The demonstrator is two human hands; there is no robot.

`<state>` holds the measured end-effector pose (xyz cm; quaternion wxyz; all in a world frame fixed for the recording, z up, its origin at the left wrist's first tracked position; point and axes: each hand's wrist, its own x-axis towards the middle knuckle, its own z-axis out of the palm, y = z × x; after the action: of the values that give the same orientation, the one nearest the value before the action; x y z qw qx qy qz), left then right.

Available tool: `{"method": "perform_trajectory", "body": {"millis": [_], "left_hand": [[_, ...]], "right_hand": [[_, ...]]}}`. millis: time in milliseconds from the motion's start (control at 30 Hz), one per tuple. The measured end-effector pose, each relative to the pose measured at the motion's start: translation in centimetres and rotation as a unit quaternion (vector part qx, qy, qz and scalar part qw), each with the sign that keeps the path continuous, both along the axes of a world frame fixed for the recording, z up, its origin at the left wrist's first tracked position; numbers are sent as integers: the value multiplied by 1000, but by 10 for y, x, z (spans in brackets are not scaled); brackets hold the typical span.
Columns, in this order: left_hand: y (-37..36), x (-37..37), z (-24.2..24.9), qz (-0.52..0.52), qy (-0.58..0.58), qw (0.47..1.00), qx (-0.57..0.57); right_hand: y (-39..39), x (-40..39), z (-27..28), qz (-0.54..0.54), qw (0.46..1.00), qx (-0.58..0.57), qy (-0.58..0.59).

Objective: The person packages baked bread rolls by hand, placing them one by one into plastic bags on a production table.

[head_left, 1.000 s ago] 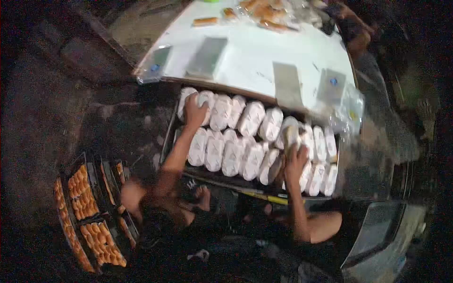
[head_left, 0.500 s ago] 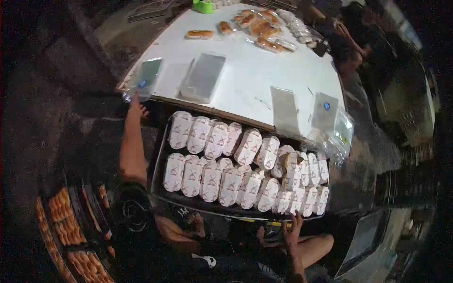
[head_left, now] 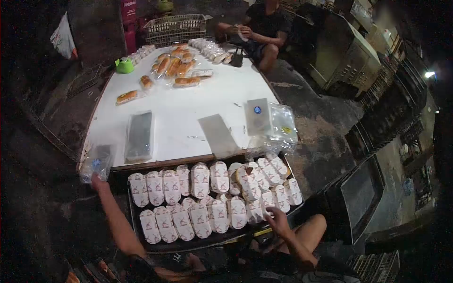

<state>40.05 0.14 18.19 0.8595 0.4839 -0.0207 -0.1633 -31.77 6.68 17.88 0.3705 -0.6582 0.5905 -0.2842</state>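
My left hand (head_left: 97,183) is at the table's near left corner, its fingers closed on the lower edge of a clear plastic bag (head_left: 97,162) with a blue mark. My right hand (head_left: 277,220) reaches over the near right part of a dark tray (head_left: 137,221), fingers apart, fingertips right at a paper-wrapped roll (head_left: 255,212). Two rows of such rolls in white printed paper fill the tray. Brown bread shows beside one wrapper in the back row.
On the white table (head_left: 179,106) lie stacked clear bags (head_left: 139,137), more bags (head_left: 271,120) at right, bagged bread rolls (head_left: 174,66) and a green object (head_left: 124,66). A person (head_left: 264,28) sits at the far end, near a plastic crate (head_left: 174,29).
The view has tilted up, bringing the person and crate into sight. My right hand has moved from the tray's front edge onto the wrapped rolls. My left hand stays at the bag.
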Motion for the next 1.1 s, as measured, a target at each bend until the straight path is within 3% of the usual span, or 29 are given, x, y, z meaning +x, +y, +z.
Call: {"method": "perform_trajectory", "body": {"millis": [100,167,233,300,367,400,433,467,500,533,567,633,733,767,833,867,900,967,1000,1033,1100], "left_hand": [[18,-73,64,-158,-37,984,77],[29,-137,88,-285,66,956,5],[34,-207,101,-323,64,944,-3],[50,-270,105,-394,76,916,-7],[65,-308,103,-433,90,893,86],[67,-302,82,-427,98,894,96],[67,-290,46,-479,136,865,65],[75,-282,23,-526,175,832,36],[84,-296,37,-517,185,834,47],[88,-328,71,-425,222,877,-19],[94,-356,85,-324,254,908,-83],[102,-385,63,-359,239,876,-214],[92,-423,-4,-266,92,958,-51],[97,-426,0,-268,96,957,-46],[99,-431,8,-251,146,955,56],[102,-429,7,-312,108,943,-35],[104,-423,7,-315,109,942,-33],[110,-410,16,-315,179,930,-68],[108,-409,31,-283,205,935,-58],[112,-402,31,-282,205,936,-53],[120,-367,29,-203,198,951,-122]], "right_hand": [[-55,40,59,56,995,-76,-32],[-87,71,105,86,981,-95,-142],[-106,103,131,50,959,-128,-247],[-115,126,138,17,945,-55,-322],[-131,139,89,101,889,84,-438],[-110,131,118,141,866,216,-428],[-96,128,111,91,846,277,-447],[-85,124,89,107,842,258,-461],[-77,122,64,124,838,238,-476],[-64,122,51,81,816,255,-512],[-51,123,45,45,829,282,-481],[-30,134,17,-23,847,219,-484],[-4,144,1,-33,917,136,-373],[1,148,3,-44,932,82,-349],[-1,143,13,-51,922,100,-370],[-2,142,20,-56,910,118,-393],[-3,139,26,-59,910,118,-393],[0,135,36,-15,925,254,-284],[6,137,42,12,953,184,-239],[13,137,40,12,952,188,-241],[27,135,28,-42,969,12,-243]]}}
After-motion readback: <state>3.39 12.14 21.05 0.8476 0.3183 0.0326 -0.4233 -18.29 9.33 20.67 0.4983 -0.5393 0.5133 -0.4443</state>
